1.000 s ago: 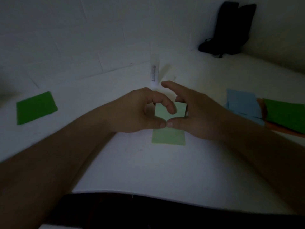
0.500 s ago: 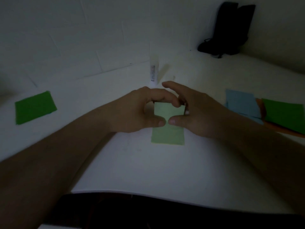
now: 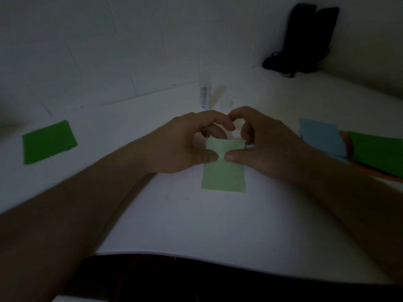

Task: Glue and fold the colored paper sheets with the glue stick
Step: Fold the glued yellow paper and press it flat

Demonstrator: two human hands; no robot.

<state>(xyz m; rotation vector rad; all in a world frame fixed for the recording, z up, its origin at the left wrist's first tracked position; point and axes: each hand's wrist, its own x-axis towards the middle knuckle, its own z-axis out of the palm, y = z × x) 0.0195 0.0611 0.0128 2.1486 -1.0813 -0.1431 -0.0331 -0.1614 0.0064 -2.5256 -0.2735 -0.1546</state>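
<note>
A light green paper sheet lies in the middle of the white table. Its far end is lifted off the surface. My left hand grips the raised part from the left, thumb on the paper and fingers curled over its far edge. My right hand grips it from the right in the same way. Both thumb tips nearly meet on the sheet. The white glue stick stands upright behind my hands, untouched.
A dark green sheet lies at the far left. At the right lie a light blue sheet, another dark green sheet and an orange sheet under it. A black object leans in the back corner. The table's front edge is near me.
The far edge of the light green sheet has come down closer to the table. My curled fingers have moved in toward each other over it, and my thumbs have parted slightly.
</note>
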